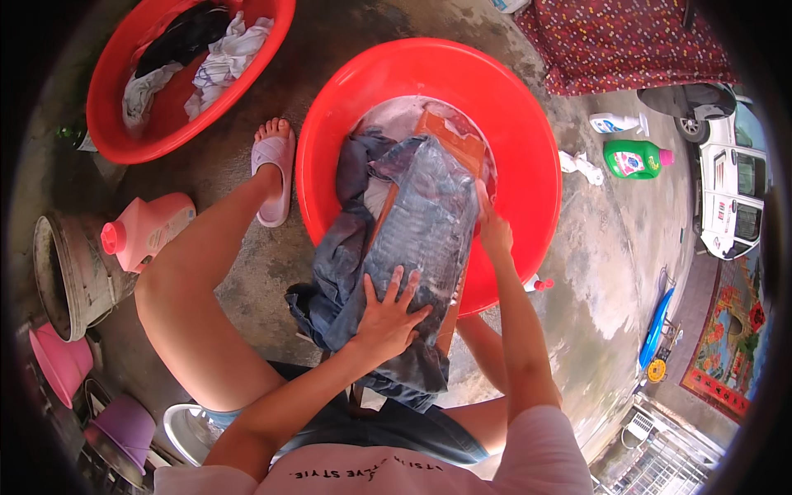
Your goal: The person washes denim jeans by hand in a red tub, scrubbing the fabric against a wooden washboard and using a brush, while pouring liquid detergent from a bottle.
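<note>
Wet blue denim jeans (421, 210) lie spread over a wooden washboard (455, 145), which leans in a large red plastic basin (526, 142). Whitish suds streak the cloth, and sudsy water (396, 112) shows at the basin's far side. My left hand (391, 318) presses flat on the lower part of the jeans, its fingers spread. At the right edge of the board, my right hand (493, 223) touches the upper edge of the cloth; whether its fingers grip the fabric or the board is hard to tell. More of the denim hangs bunched at the left, over the basin's rim.
A second red basin (185, 139) with dark and white clothes stands upper left. At the left are a pink detergent jug (154, 229), a worn bucket (80, 278) and pink (59, 362) and purple (127, 430) containers. A green detergent bottle (631, 159) and a spray bottle (612, 123) lie right.
</note>
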A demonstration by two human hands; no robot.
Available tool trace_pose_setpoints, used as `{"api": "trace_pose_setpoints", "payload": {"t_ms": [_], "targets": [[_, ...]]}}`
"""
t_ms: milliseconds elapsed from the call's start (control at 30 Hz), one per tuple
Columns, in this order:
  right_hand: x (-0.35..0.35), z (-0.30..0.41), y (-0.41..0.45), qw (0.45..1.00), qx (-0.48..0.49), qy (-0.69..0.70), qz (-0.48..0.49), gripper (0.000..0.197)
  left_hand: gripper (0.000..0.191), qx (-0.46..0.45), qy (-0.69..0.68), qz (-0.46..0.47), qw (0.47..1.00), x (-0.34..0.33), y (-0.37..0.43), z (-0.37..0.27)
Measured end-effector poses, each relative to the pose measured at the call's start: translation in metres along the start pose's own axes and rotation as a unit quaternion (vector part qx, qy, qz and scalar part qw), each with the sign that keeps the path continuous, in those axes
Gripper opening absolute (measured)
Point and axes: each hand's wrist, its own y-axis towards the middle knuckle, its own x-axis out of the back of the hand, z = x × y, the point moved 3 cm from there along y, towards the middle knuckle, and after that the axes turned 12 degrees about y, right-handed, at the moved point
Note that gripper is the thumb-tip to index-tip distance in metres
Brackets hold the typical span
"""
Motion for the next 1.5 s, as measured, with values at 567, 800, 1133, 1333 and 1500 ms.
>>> {"api": "trace_pose_setpoints", "payload": {"t_ms": [567,800,1133,1333,1500], "targets": [[-0.014,0.074,0.025,0.983,0.119,-0.132,0.04,0.058,0.033,0.018,-0.006,-0.038,0.999,0.003,-0.029,-0.009],[0.0,0.133,-0.132,0.95,0.225,0.135,0.169,0.067,0.033,0.04,-0.021,-0.027,0.999,-0.005,-0.041,0.001],[-0.033,0.128,0.042,0.948,0.262,-0.182,-0.002,0.059,0.034,0.01,-0.027,-0.045,0.999,-0.001,-0.034,-0.007],[-0.004,0.085,-0.058,0.978,0.093,0.158,0.097,0.042,0.034,0.043,-0.037,-0.048,0.997,-0.007,-0.041,0.002],[0.031,0.084,-0.214,0.951,0.129,0.204,0.195,0.055,0.034,0.037,-0.005,-0.018,0.999,-0.008,-0.039,0.001]]}}
